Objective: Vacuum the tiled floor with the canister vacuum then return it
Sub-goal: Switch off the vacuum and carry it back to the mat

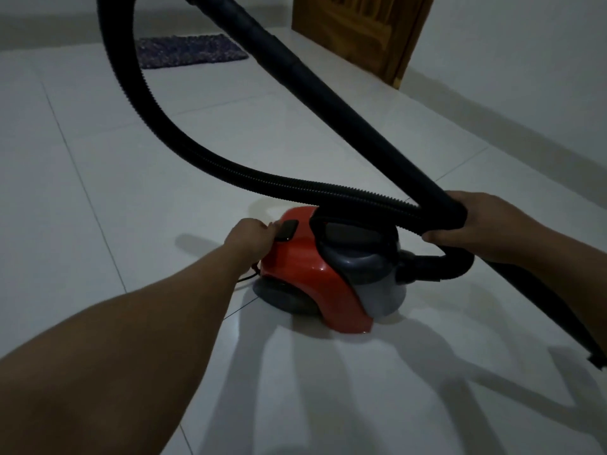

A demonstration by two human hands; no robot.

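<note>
A red and grey canister vacuum (312, 274) sits on the white tiled floor (131, 192) in the middle of the view. My left hand (253, 238) rests against its rear end, fingertips touching the black button on top. Over to the right, my right hand (492, 228) is closed around the black wand (328, 90) and the ribbed hose (197, 149) together. The hose loops up to the left and out of the top of the frame. The wand's lower end runs off to the bottom right.
A dark woven mat (190, 50) lies on the floor at the back left. A wooden door (364, 31) stands at the back right, beside a white wall (525, 77). A thin cord (248, 277) trails from the vacuum's rear.
</note>
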